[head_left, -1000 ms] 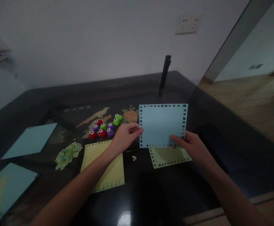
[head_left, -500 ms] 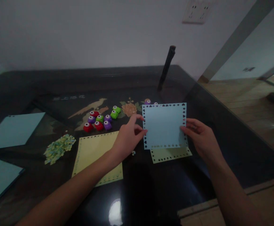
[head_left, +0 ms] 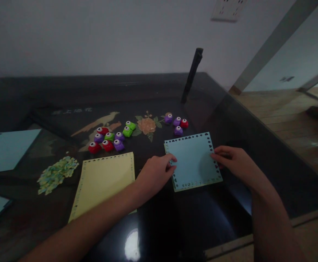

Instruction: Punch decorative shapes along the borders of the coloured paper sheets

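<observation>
A square blue sheet of paper (head_left: 193, 160), its border punched with small shapes, lies over a yellow punched sheet that peeks out at the left and lower edges. My left hand (head_left: 159, 171) pinches the blue sheet's left edge between thumb and fingers. At the opposite edge, my right hand (head_left: 230, 160) pinches it the same way. To the left, a larger yellow sheet of paper (head_left: 106, 178) with a punched border lies partly beneath my left forearm.
Several red, green and purple craft punches (head_left: 108, 140) sit behind the yellow sheet. More purple and red punches (head_left: 177, 122) stand behind the blue one. A heap of paper confetti (head_left: 57, 174) and plain blue sheets (head_left: 10, 151) lie left. A black post (head_left: 193, 74) rises at the back.
Both hands have lowered the blue sheet onto the smaller yellow sheet, nearly lining up their edges. The punches behind it are now uncovered. The view has shifted slightly.
</observation>
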A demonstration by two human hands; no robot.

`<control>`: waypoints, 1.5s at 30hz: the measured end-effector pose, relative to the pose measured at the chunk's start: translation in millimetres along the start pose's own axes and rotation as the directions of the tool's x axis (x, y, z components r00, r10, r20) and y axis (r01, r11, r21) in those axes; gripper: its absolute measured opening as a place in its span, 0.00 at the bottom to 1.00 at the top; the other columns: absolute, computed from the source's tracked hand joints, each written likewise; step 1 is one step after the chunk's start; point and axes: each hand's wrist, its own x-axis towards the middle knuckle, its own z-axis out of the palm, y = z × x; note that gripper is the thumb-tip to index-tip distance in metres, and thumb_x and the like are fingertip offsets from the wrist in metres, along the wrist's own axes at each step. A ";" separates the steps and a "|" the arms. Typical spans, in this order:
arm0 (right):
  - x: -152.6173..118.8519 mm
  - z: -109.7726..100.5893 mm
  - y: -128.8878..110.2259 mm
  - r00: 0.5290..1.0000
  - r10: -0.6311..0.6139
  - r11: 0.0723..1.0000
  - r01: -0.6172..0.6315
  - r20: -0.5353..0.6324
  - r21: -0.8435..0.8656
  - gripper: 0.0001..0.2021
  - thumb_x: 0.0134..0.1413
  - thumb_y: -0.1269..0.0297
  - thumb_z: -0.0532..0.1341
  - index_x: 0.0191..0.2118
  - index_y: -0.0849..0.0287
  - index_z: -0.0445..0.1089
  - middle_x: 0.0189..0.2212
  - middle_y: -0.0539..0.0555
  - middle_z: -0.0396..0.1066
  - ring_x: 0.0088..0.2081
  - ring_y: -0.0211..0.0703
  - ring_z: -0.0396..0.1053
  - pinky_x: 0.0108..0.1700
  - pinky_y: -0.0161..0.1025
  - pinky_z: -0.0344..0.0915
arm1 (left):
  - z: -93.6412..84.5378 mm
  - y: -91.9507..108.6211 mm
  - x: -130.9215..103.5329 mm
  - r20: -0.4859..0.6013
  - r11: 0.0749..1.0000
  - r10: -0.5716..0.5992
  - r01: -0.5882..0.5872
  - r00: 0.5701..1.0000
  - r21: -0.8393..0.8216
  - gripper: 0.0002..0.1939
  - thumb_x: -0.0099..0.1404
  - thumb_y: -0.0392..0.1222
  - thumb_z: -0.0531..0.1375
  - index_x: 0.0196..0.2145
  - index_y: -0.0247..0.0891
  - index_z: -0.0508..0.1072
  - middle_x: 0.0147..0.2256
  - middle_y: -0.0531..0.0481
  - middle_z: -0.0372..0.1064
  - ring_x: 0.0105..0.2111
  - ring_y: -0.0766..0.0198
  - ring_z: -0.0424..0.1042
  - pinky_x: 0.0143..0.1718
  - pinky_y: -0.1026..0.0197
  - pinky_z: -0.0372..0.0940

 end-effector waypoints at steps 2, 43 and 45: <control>0.6 -0.1 1.5 1.000 0.007 0.999 -0.007 0.006 -0.033 0.11 0.43 0.54 0.62 0.26 0.58 0.71 0.22 0.53 0.71 0.24 0.44 0.69 0.25 0.41 0.67 | 1.1 0.2 0.1 0.004 1.000 0.000 0.000 1.000 0.016 0.11 0.62 0.36 0.58 0.43 0.37 0.73 0.27 0.51 0.75 0.28 0.62 0.73 0.33 0.61 0.63; 4.1 14.4 -5.8 0.951 -0.163 0.976 0.117 -0.261 -0.181 0.09 0.51 0.62 0.59 0.32 0.61 0.73 0.24 0.53 0.71 0.25 0.40 0.66 0.29 0.38 0.60 | -23.9 11.5 -10.9 -0.019 0.975 0.126 -0.120 0.992 0.187 0.15 0.64 0.40 0.55 0.48 0.41 0.68 0.29 0.53 0.72 0.29 0.61 0.71 0.31 0.61 0.62; 4.2 15.1 -6.0 0.943 -0.181 0.978 0.142 -0.280 -0.156 0.09 0.51 0.61 0.59 0.32 0.61 0.73 0.24 0.53 0.71 0.24 0.40 0.66 0.28 0.38 0.60 | -36.4 9.6 -19.6 -0.081 0.969 0.185 -0.168 0.979 0.184 0.13 0.64 0.39 0.55 0.46 0.41 0.69 0.30 0.53 0.72 0.31 0.62 0.71 0.34 0.61 0.63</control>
